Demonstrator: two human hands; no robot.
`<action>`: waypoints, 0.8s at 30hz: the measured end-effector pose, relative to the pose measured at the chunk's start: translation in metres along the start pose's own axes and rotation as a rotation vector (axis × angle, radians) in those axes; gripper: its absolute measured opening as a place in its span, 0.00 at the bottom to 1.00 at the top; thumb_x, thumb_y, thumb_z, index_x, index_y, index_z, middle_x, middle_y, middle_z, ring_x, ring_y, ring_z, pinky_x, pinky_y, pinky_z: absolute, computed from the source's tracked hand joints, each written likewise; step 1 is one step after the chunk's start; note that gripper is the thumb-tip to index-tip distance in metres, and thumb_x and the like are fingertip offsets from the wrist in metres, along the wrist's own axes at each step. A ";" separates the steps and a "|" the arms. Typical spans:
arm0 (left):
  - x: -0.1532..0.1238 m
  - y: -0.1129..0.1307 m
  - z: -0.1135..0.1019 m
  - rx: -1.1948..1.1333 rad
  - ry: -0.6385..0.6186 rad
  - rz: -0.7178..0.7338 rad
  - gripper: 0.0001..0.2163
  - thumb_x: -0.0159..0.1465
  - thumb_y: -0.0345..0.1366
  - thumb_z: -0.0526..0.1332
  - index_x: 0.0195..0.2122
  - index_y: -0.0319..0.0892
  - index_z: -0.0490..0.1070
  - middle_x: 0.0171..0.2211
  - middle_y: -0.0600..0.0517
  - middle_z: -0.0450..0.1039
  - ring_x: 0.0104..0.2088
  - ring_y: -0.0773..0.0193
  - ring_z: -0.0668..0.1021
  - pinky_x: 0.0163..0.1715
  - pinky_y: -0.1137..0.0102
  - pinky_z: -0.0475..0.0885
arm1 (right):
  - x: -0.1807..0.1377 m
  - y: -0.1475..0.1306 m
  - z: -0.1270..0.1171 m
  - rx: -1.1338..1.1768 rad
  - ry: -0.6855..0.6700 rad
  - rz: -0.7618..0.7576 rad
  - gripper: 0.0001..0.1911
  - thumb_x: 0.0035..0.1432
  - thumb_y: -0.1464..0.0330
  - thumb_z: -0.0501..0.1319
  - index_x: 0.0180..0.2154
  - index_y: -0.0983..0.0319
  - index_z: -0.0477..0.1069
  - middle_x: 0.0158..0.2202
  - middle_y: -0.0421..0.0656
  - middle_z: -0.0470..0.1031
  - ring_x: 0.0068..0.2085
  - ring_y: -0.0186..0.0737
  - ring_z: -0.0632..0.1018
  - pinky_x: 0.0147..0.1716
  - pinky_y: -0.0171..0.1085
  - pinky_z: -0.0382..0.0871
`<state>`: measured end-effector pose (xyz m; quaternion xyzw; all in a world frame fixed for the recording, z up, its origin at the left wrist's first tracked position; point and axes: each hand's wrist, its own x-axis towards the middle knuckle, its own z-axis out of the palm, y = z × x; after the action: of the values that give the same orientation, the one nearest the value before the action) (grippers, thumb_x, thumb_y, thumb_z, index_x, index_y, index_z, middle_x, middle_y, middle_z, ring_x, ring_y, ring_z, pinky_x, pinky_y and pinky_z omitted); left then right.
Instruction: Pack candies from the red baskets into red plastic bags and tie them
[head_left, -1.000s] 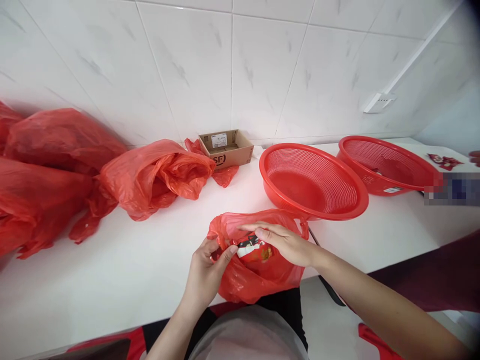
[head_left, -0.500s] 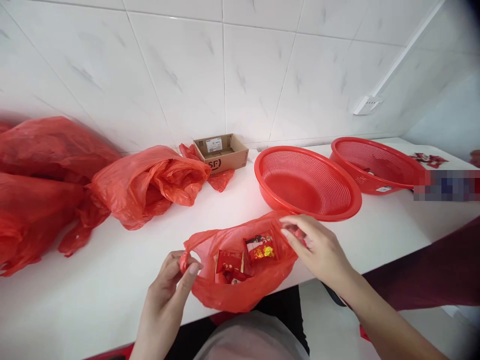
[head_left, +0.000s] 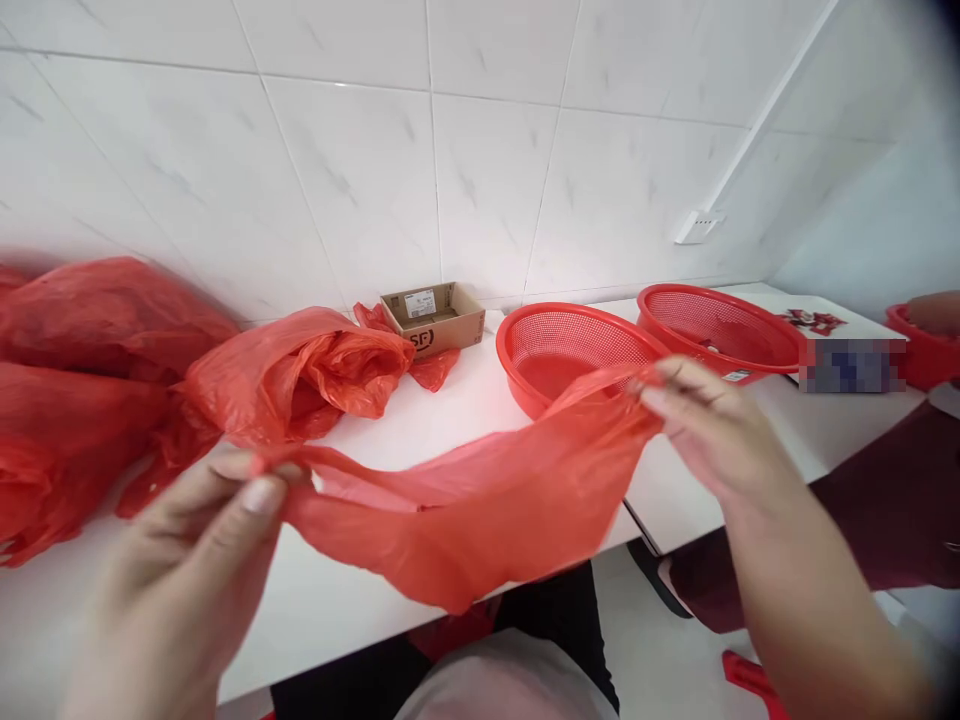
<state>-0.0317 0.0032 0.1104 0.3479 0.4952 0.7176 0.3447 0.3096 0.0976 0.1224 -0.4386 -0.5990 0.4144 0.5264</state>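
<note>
A red plastic bag (head_left: 465, 510) is stretched sideways between my hands, over the near edge of the white table (head_left: 300, 600). My left hand (head_left: 202, 530) pinches one handle of it between thumb and fingers. At the other end, my right hand (head_left: 705, 420) grips the opposite handle, higher up and in front of the red basket (head_left: 577, 345). The bag's front side faces me and hides nearly all of what lies inside. Its mouth shows as a narrow slit.
Stuffed red plastic bags (head_left: 292, 370) crowd the left side. A small cardboard box (head_left: 435, 315) stands by the tiled wall. A second red basket (head_left: 724, 325) is further right, with red packets (head_left: 814, 320) beyond it. Another person's maroon-clad leg (head_left: 877, 500) is at right.
Both hands have lifted and spread apart, pulling the bag's handles up and outward. The packets seen in its mouth are now hidden. The view has shifted slightly.
</note>
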 end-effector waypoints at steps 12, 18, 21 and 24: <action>0.020 0.060 0.040 0.050 -0.238 0.247 0.13 0.59 0.40 0.66 0.45 0.55 0.74 0.47 0.57 0.76 0.50 0.52 0.76 0.47 0.55 0.74 | 0.045 -0.098 0.046 -0.358 -0.425 -0.283 0.05 0.57 0.64 0.62 0.35 0.58 0.73 0.36 0.40 0.76 0.35 0.37 0.76 0.35 0.37 0.71; 0.052 0.054 0.056 0.356 -0.702 0.006 0.33 0.56 0.36 0.69 0.61 0.54 0.61 0.35 0.52 0.76 0.40 0.57 0.79 0.39 0.65 0.76 | 0.054 -0.123 0.105 -0.387 -0.646 -0.381 0.04 0.56 0.69 0.60 0.33 0.60 0.73 0.31 0.38 0.74 0.31 0.33 0.73 0.30 0.34 0.68; 0.061 0.053 0.071 0.413 -0.808 0.031 0.23 0.56 0.36 0.69 0.54 0.50 0.71 0.41 0.49 0.76 0.44 0.56 0.77 0.40 0.68 0.74 | 0.061 -0.129 0.133 -0.366 -0.765 -0.397 0.04 0.54 0.70 0.59 0.33 0.60 0.72 0.29 0.37 0.74 0.31 0.33 0.74 0.29 0.34 0.68; 0.066 0.051 0.078 0.363 -0.725 -0.023 0.14 0.60 0.43 0.65 0.46 0.47 0.76 0.39 0.47 0.76 0.38 0.56 0.78 0.30 0.70 0.74 | 0.069 -0.121 0.143 -0.237 -0.769 -0.417 0.08 0.55 0.69 0.59 0.39 0.60 0.71 0.35 0.40 0.76 0.36 0.35 0.76 0.34 0.36 0.71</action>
<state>-0.0080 0.0809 0.1904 0.6278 0.4642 0.4456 0.4381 0.1525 0.1263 0.2422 -0.1800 -0.8699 0.3608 0.2839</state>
